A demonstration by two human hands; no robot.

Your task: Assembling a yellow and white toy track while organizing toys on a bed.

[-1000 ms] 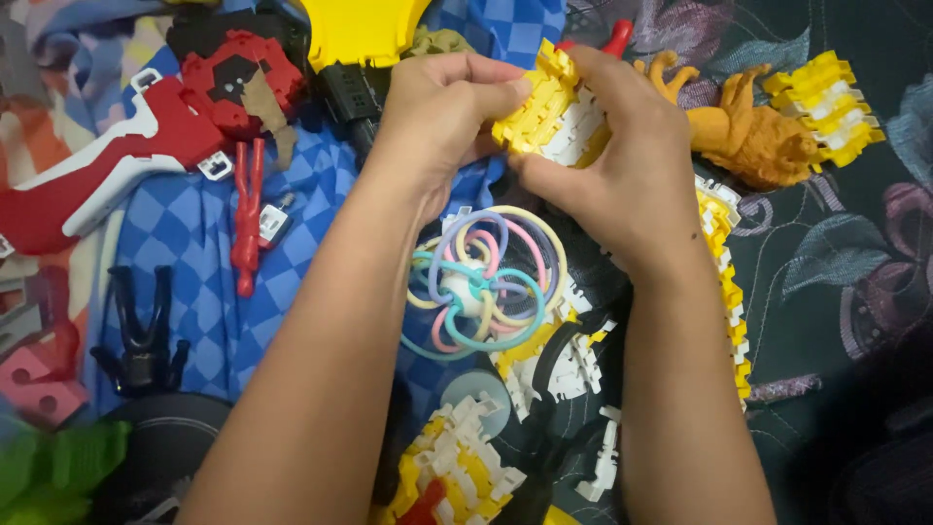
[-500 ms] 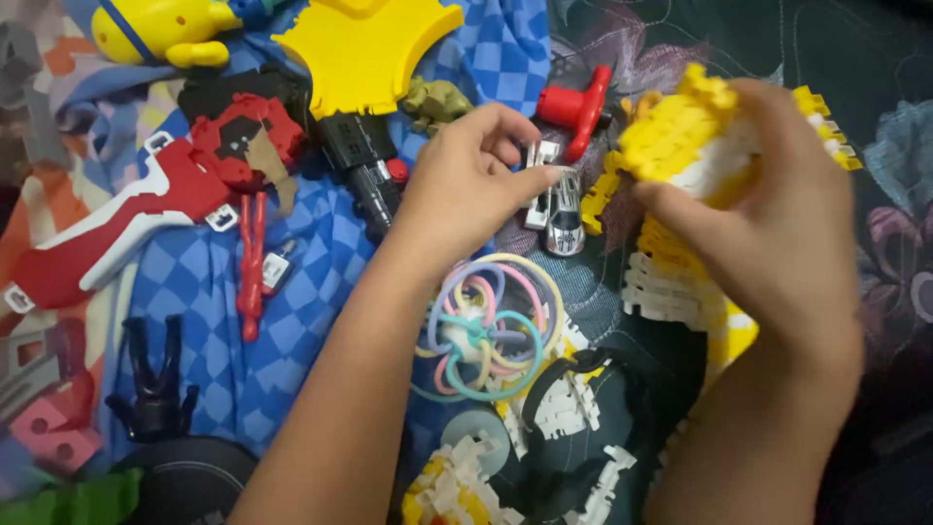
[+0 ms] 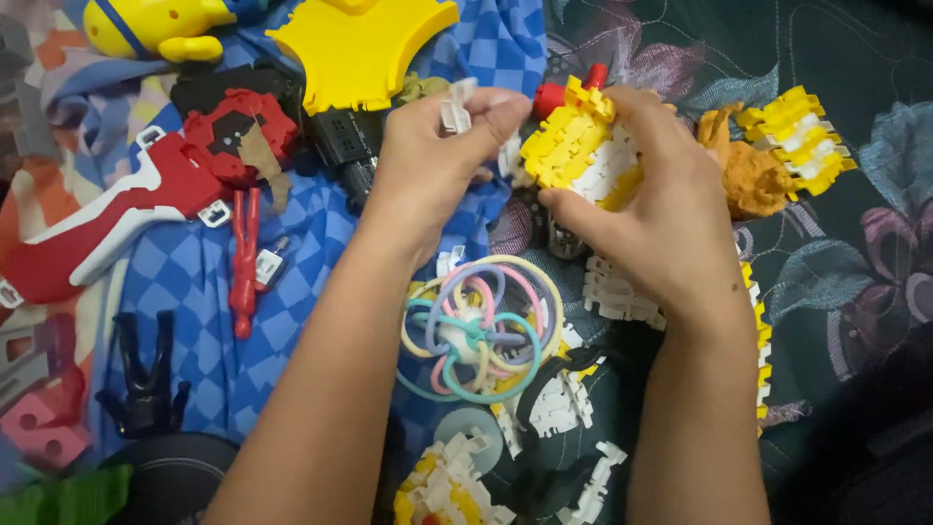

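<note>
My right hand (image 3: 649, 209) grips a chunk of yellow and white interlocking blocks (image 3: 575, 151), held above the pile of toys. My left hand (image 3: 432, 165) pinches a small white block piece (image 3: 454, 112) between thumb and fingers, just left of the chunk. Both forearms come up from the bottom edge. More white and yellow block pieces (image 3: 612, 292) lie under my right wrist.
A pastel ring rattle ball (image 3: 478, 331) lies between my arms. A yellow cross-shaped piece (image 3: 360, 49), a red and white toy gun (image 3: 107, 219), a red tool (image 3: 243, 258), an orange figure (image 3: 748, 175) and a black figure (image 3: 146, 374) lie around on checked blue cloth.
My left hand has picked up a small white piece and raised it toward the block chunk. My right hand with the chunk shifted left, nearer the left hand.
</note>
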